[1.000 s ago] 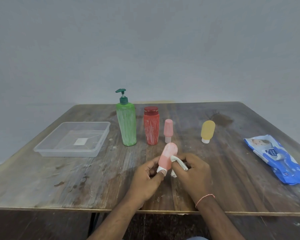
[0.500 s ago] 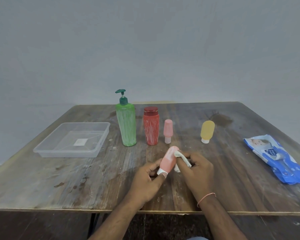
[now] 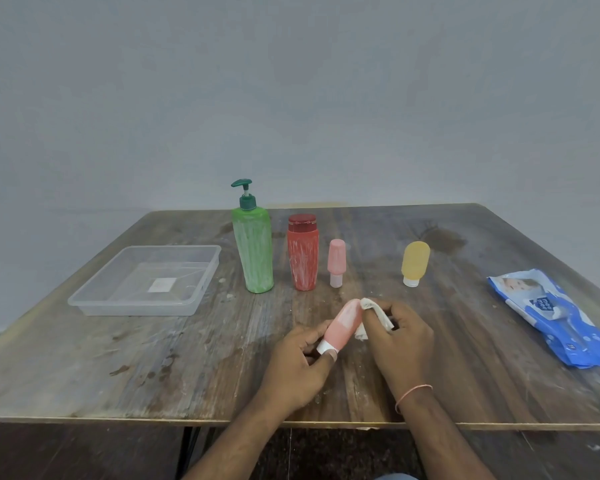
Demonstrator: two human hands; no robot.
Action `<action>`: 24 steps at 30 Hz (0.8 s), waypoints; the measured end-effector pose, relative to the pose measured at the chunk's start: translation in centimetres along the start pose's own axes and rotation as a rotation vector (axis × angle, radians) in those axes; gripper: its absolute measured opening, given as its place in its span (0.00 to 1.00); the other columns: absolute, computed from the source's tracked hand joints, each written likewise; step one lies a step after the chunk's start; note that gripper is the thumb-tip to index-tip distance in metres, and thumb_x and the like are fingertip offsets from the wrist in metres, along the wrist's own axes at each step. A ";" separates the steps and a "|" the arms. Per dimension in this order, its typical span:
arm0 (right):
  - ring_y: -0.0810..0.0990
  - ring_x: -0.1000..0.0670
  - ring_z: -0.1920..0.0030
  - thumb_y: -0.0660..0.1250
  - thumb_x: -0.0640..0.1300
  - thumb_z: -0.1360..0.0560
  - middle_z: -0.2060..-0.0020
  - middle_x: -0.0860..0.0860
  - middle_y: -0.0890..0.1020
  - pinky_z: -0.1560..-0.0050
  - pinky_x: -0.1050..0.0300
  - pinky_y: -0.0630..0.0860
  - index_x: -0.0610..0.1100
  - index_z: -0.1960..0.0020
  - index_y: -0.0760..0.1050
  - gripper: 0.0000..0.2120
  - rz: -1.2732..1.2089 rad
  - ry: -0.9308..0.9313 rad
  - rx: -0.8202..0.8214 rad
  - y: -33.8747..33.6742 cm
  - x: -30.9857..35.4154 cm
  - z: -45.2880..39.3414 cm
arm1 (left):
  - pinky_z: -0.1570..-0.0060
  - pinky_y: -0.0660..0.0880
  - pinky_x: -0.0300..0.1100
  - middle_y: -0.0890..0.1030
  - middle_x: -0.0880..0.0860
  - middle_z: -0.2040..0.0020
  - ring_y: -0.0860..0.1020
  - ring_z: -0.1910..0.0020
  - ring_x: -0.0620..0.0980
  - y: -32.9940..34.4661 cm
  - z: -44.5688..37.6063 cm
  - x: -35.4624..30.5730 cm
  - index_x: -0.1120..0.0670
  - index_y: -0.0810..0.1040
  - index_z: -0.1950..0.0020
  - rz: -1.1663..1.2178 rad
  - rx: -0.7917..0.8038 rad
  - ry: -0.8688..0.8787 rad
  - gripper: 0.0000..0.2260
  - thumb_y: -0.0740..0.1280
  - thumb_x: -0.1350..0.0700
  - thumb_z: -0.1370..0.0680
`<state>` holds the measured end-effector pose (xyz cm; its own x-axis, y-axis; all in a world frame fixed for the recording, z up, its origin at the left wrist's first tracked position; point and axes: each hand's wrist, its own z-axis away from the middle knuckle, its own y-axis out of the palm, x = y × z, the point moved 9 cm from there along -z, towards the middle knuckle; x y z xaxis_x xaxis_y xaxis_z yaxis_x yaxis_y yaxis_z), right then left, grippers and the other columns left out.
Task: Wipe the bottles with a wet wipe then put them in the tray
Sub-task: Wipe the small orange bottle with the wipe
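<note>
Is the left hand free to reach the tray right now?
Probably not yet: the left hand grips the pink tube by its cap. The path to the tray looks open, with nothing on the table between.

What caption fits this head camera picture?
Left hand holds a pink bottle while right hand wipes it with a wet wipe.
</note>
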<state>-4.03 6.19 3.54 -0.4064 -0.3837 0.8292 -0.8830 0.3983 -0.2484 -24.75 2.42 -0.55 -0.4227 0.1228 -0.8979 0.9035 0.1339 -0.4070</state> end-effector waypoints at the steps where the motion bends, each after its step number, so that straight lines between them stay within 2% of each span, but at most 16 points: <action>1: 0.84 0.58 0.55 0.77 0.44 0.24 0.60 0.62 0.85 0.64 0.68 0.77 0.52 0.52 0.88 0.03 -0.018 -0.044 0.010 0.1 0.4 0.0 | 0.38 0.80 0.40 0.81 0.42 0.44 0.82 0.42 0.39 0.0 0.0 -0.1 0.39 0.75 0.24 -0.014 0.000 0.004 0.26 0.74 0.57 0.20; 3: 0.83 0.55 0.59 0.78 0.43 0.25 0.63 0.60 0.85 0.65 0.62 0.78 0.51 0.55 0.87 0.04 -0.013 -0.118 0.058 0.5 1.0 0.4 | 0.40 0.80 0.37 0.81 0.43 0.45 0.82 0.44 0.38 -0.2 -0.1 -0.1 0.39 0.76 0.25 -0.001 -0.019 0.013 0.26 0.74 0.58 0.20; 5: 0.82 0.55 0.60 0.79 0.45 0.26 0.66 0.59 0.83 0.67 0.61 0.76 0.51 0.59 0.85 0.04 0.032 -0.083 0.067 0.5 0.7 0.4 | 0.43 0.79 0.34 0.81 0.43 0.45 0.82 0.45 0.37 -0.3 -0.1 -0.2 0.39 0.77 0.26 0.008 -0.029 0.016 0.25 0.74 0.59 0.20; 8: 0.82 0.60 0.56 0.78 0.46 0.24 0.64 0.62 0.83 0.66 0.64 0.74 0.52 0.56 0.86 0.03 0.061 0.004 -0.002 0.0 0.0 0.1 | 0.42 0.79 0.34 0.80 0.42 0.45 0.81 0.44 0.37 -0.1 0.0 -0.2 0.40 0.76 0.24 -0.011 -0.017 0.023 0.26 0.74 0.58 0.20; 9: 0.82 0.60 0.56 0.78 0.45 0.23 0.63 0.63 0.83 0.65 0.64 0.75 0.51 0.54 0.87 0.02 0.058 -0.030 -0.002 0.0 0.3 0.0 | 0.41 0.79 0.34 0.80 0.42 0.45 0.81 0.44 0.37 -0.1 0.0 -0.3 0.40 0.76 0.24 -0.024 -0.014 0.026 0.26 0.74 0.58 0.20; 11: 0.83 0.58 0.56 0.78 0.41 0.25 0.60 0.62 0.84 0.63 0.62 0.77 0.52 0.52 0.88 0.06 0.033 -0.126 0.052 0.5 1.0 0.2 | 0.42 0.80 0.36 0.80 0.42 0.46 0.82 0.45 0.38 -0.1 0.0 -0.2 0.39 0.75 0.24 -0.028 -0.019 0.026 0.26 0.74 0.57 0.20; 13: 0.83 0.55 0.58 0.78 0.41 0.27 0.61 0.60 0.85 0.62 0.58 0.79 0.52 0.55 0.87 0.07 0.013 -0.149 0.110 0.9 1.2 0.6 | 0.43 0.81 0.36 0.80 0.42 0.46 0.82 0.46 0.38 -0.3 -0.1 -0.1 0.38 0.76 0.25 -0.016 -0.032 0.021 0.25 0.74 0.56 0.20; 15: 0.82 0.55 0.60 0.79 0.44 0.26 0.64 0.58 0.84 0.64 0.55 0.80 0.52 0.58 0.85 0.04 0.049 -0.083 0.089 0.8 0.7 0.5 | 0.42 0.81 0.38 0.80 0.41 0.46 0.82 0.45 0.38 -0.3 -0.2 -0.1 0.38 0.77 0.25 -0.007 -0.032 0.025 0.25 0.74 0.56 0.20; 18: 0.82 0.58 0.57 0.78 0.41 0.25 0.62 0.61 0.84 0.63 0.60 0.79 0.52 0.54 0.86 0.06 0.071 -0.078 -0.001 0.1 0.6 0.2 | 0.41 0.81 0.40 0.80 0.41 0.46 0.82 0.46 0.39 0.1 -0.1 -0.1 0.39 0.76 0.24 -0.027 -0.016 0.037 0.26 0.74 0.57 0.20; 20: 0.83 0.57 0.56 0.78 0.38 0.26 0.59 0.62 0.84 0.61 0.62 0.78 0.52 0.51 0.87 0.09 0.034 -0.166 0.046 0.4 1.4 0.4 | 0.42 0.81 0.40 0.80 0.41 0.47 0.82 0.46 0.40 0.1 -0.1 0.0 0.38 0.76 0.24 -0.032 -0.021 0.042 0.26 0.74 0.56 0.21; 22: 0.83 0.55 0.58 0.77 0.43 0.27 0.60 0.61 0.84 0.61 0.59 0.79 0.53 0.52 0.87 0.07 0.012 -0.229 0.135 1.1 2.0 1.0 | 0.44 0.81 0.37 0.81 0.42 0.48 0.83 0.47 0.40 -0.2 -0.2 -0.1 0.36 0.77 0.26 -0.024 -0.035 0.052 0.26 0.74 0.57 0.20; 24: 0.82 0.54 0.61 0.76 0.47 0.28 0.63 0.59 0.84 0.62 0.53 0.80 0.52 0.56 0.85 0.01 0.039 -0.185 0.116 1.1 1.5 1.0 | 0.46 0.79 0.34 0.81 0.42 0.47 0.82 0.47 0.39 -0.4 -0.2 -0.3 0.36 0.77 0.27 -0.017 -0.043 0.053 0.25 0.74 0.57 0.20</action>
<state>-5.83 5.19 4.06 -0.4676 -0.5201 0.7147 -0.8824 0.3214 -0.3435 -24.97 2.52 -0.13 -0.4422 0.1716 -0.8804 0.8928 0.1784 -0.4136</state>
